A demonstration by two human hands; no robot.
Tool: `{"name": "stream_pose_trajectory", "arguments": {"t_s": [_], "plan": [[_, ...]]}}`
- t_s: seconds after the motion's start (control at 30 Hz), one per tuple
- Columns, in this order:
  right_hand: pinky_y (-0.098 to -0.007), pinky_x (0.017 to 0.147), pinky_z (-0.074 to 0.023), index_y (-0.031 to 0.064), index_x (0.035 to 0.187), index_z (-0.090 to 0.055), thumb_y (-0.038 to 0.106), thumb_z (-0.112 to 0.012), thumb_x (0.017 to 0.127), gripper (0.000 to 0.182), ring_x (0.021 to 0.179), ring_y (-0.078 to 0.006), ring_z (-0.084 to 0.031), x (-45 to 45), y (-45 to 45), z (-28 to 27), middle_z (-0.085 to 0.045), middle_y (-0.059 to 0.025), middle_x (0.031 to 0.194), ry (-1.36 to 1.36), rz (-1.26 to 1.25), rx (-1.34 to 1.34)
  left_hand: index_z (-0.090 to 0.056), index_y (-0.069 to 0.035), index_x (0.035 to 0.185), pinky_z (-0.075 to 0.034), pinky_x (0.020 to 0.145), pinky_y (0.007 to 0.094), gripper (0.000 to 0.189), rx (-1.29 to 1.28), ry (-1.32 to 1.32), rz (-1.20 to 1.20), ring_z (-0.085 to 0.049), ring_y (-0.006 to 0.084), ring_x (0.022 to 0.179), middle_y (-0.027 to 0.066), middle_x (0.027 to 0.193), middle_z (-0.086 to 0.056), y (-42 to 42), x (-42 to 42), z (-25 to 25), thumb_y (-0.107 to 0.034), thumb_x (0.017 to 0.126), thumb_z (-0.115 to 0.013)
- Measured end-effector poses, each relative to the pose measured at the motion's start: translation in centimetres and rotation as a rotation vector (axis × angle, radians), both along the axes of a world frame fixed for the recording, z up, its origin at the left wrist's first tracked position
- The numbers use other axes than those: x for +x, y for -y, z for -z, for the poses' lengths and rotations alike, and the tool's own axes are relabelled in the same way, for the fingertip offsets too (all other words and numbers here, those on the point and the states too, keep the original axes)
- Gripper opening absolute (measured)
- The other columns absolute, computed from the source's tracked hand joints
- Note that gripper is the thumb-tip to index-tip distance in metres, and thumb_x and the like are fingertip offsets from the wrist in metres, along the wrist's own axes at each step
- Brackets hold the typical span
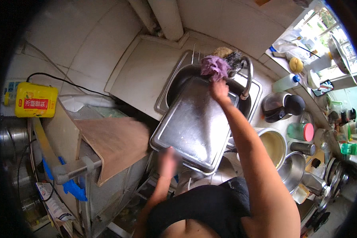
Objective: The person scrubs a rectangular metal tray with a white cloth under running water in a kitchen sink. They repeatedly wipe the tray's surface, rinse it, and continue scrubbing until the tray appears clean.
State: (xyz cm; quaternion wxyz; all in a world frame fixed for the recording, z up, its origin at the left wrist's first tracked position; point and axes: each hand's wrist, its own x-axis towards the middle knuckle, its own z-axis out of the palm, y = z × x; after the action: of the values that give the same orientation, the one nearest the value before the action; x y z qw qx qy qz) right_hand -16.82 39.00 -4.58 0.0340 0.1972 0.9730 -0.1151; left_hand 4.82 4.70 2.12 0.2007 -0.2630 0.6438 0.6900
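A large rectangular stainless steel tray (193, 125) lies tilted across the sink (178, 76), its far end inside the basin and its near end overhanging the front edge. At its near left edge, my left hand (168, 163) grips the rim, with the thumb side on top; part of this hand is blurred. My right hand (220, 89) reaches over the tray's far end and holds a bunched purple cloth (215, 67). To the right of that hand curves the metal faucet (250, 77), its spout above the basin.
Behind the cloth sit a tan scrubber (223, 52) and a dark mesh one (234, 59). On the right counter stand a kettle (275, 107), a large pot (272, 145), a steel pot (291, 169) and a red-lidded jar (300, 131). A brown mat (116, 142) covers the left stand.
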Motion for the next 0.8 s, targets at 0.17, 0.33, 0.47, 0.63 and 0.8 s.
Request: {"name": "stream_pose_trajectory", "arguments": {"t_s": [0.17, 0.33, 0.47, 0.63, 0.8], "plan": [[-0.0511, 0.089, -0.0483, 0.0247, 0.134, -0.04, 0.023, -0.072, 0.077, 0.066, 0.114, -0.0405, -0.048, 0.5, -3.6, 6.1, -0.048, -0.0121, 0.126, 0.067, 0.103, -0.24, -0.038, -0.013, 0.135, -0.045, 0.094, 0.0451, 0.061, 0.337, 0.224, -0.192, -0.05, 0.0221, 0.116, 0.0054, 0.129, -0.05, 0.4, -0.1, -1.0, -0.028, 0.086, -0.072], [-0.0496, 0.086, -0.0495, 0.0168, 0.122, -0.055, 0.016, -0.068, 0.076, 0.048, 0.112, -0.0384, -0.047, -1.2, -2.7, 7.8, -0.051, -0.0127, 0.122, -0.096, 0.09, -0.076, -0.047, -0.017, 0.127, -0.042, 0.097, 0.0458, 0.045, 0.282, 0.255, -0.155, -0.052, 0.0182, 0.117, 0.0005, 0.126, -0.054, 0.4, -0.4, -1.9, -0.032, 0.09, -0.066], [-0.0476, 0.086, -0.0496, 0.0112, 0.112, -0.059, 0.01, -0.061, 0.078, 0.034, 0.109, -0.0373, -0.049, -0.8, -2.7, 8.0, -0.053, -0.0163, 0.116, -0.241, 0.113, -0.183, -0.047, -0.016, 0.128, -0.039, 0.1, 0.0471, 0.044, 0.292, 0.301, -0.113, -0.05, 0.0188, 0.118, 0.0007, 0.127, -0.053, 0.4, -0.8, -2.2, -0.031, 0.091, -0.065], [-0.0469, 0.087, -0.0488, 0.0083, 0.112, -0.054, 0.0, -0.056, 0.076, 0.037, 0.107, -0.038, -0.05, 1.9, 4.2, 2.4, -0.055, -0.0165, 0.115, -0.2, -0.144, -0.383, -0.047, -0.015, 0.128, -0.038, 0.101, 0.0481, 0.045, 0.335, 0.332, -0.145, -0.05, 0.0199, 0.118, 0.0013, 0.126, -0.054, 1.4, -0.6, -1.2, -0.03, 0.09, -0.066], [-0.0467, 0.088, -0.048, 0.0138, 0.131, -0.048, 0.003, -0.057, 0.075, 0.057, 0.105, -0.0389, -0.051, 10.9, 11.4, -6.2, -0.054, -0.0161, 0.113, -0.327, -0.312, -0.519, -0.051, -0.015, 0.122, -0.039, 0.099, 0.0485, 0.043, 0.404, 0.399, -0.095, -0.053, 0.0208, 0.114, 0.0015, 0.121, -0.057, 1.5, -1.8, -1.1, -0.028, 0.086, -0.071]]}}
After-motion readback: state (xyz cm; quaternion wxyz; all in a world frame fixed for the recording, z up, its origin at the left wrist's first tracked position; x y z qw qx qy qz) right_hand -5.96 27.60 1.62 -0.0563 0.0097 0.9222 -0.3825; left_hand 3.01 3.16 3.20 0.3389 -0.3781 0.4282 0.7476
